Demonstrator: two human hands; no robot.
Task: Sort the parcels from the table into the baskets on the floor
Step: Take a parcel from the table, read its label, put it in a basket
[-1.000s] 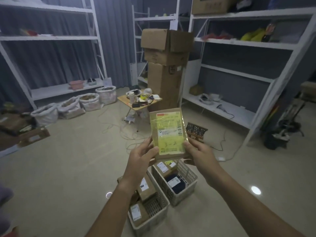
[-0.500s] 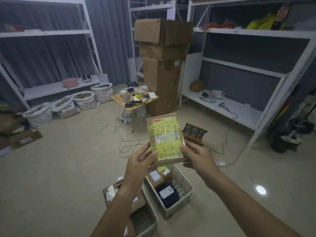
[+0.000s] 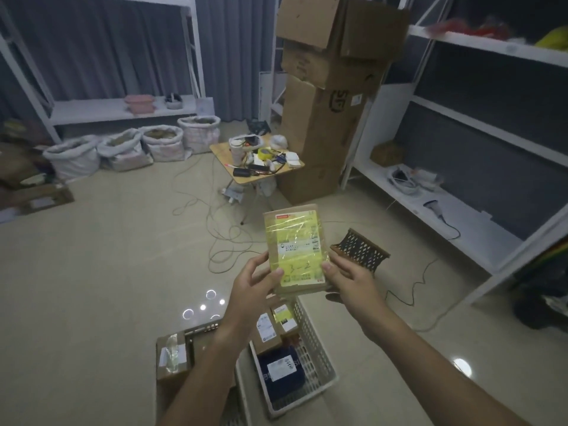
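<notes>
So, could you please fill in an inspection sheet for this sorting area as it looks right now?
Surface: glossy beige floor; the parcel table is out of view.
Job's things: yellow-labelled parcel held up above the white basket, which holds labelled parcels; a second basket sits to its left, mostly hidden by the arm.
Clutter: small folding table loaded with odds and ends; four white sacks; tall cardboard stack.
Hands: left hand and right hand grip the parcel's lower edges.
Cables: loose loops across the floor.
Surroundings: white shelving, grey curtains.
</notes>
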